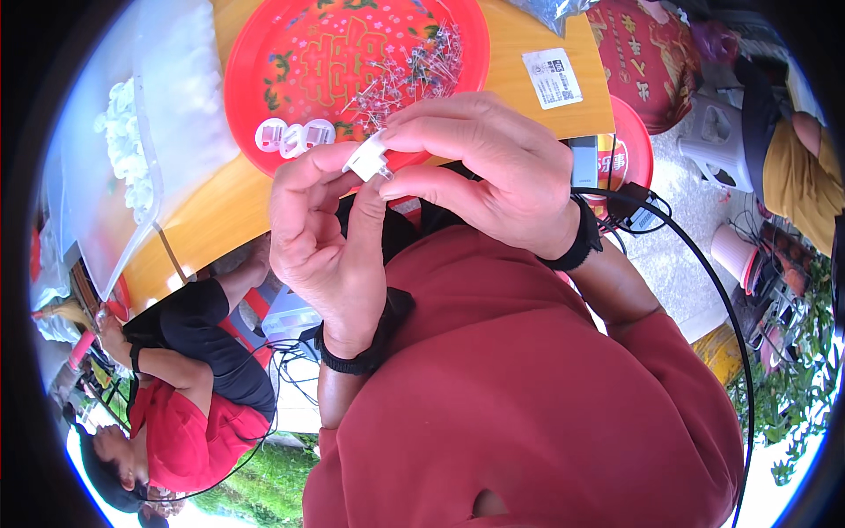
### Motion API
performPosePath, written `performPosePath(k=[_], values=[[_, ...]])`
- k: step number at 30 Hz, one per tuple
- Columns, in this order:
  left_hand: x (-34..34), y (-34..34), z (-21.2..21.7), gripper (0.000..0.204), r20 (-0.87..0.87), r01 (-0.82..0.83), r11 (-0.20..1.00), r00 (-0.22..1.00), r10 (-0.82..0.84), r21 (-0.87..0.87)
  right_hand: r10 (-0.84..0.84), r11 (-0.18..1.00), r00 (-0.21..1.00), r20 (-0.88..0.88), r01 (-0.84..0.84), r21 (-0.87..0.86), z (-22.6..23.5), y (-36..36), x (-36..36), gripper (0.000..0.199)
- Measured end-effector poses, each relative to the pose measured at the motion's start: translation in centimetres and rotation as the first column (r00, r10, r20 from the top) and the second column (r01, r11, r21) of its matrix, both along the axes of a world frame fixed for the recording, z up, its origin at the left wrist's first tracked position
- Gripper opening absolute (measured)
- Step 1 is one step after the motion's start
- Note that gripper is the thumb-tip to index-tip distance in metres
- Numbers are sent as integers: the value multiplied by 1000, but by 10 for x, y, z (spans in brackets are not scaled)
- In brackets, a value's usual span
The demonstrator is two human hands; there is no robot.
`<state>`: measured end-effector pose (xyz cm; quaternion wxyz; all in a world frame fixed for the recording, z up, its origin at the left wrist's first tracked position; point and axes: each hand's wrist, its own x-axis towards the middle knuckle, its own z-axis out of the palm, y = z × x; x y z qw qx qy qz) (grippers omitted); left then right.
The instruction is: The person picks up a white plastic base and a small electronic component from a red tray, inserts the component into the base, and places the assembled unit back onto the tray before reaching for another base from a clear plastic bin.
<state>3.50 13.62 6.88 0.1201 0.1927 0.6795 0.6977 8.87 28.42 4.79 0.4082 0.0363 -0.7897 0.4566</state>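
In front of my chest, both hands meet over a small white plastic part [367, 159]. The thumb and fingers of my left hand [321, 233] pinch it from the left and below. From the other side, my right hand [502, 167] grips it between index finger and thumb. A tiny clear or metallic bit sticks out near my right thumb; its kind is too small to tell. Just beyond my hands, a round red tray [255, 62] bears a heap of thin, clear-headed pieces with wire legs [431, 70]. Several round white plastic parts [271, 135] lie at its near edge.
The tray stands on a yellow wooden table [502, 66], with a printed white label [552, 77] at right. A translucent bin [185, 88] holding white pieces stands at left. A black cable [704, 255] runs down my right side. Another person [194, 387] sits at lower left.
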Motion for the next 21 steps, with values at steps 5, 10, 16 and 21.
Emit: performPosePath(k=[5, 10, 16, 21], values=[[0, 8, 4, 33, -118, -30, 999, 993, 26, -34, -65, 998, 998, 20, 66, -11, 7, -5, 3, 22], [1, 9, 3, 31, -234, -77, 993, 971, 55, -84, -39, 996, 995, 94, 46, -74, 7, -10, 5, 16], [2, 9, -3, 31, -469, -230, 953, 876, 114, -198, -52, 997, 992, 111, 58, -54, 7, -15, 7, 19], [2, 9, 1, 35, -709, -319, 897, 705, 9, -306, -35, 986, 986, 165, 61, -153, 11, -17, 9, 13]])
